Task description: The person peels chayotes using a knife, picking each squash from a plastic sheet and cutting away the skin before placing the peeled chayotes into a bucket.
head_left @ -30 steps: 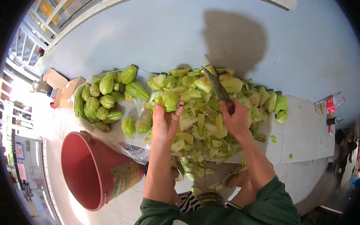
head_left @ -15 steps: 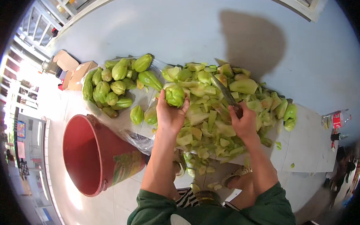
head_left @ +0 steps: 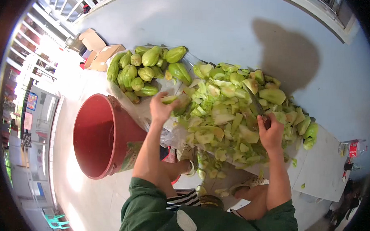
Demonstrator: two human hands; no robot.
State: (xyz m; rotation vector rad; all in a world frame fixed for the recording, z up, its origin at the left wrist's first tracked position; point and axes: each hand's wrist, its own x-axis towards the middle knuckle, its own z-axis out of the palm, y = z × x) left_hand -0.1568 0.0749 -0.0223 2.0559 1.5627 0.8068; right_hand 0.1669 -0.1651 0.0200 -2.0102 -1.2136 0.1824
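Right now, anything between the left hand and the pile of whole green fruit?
Nothing visible. The left hand is close to the near side of the pile of whole green fruit. The heap of cut pieces and the knife in the right hand are off to the right.

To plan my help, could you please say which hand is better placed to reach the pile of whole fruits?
Probably the left hand, nearer that pile; the right hand holds a knife.
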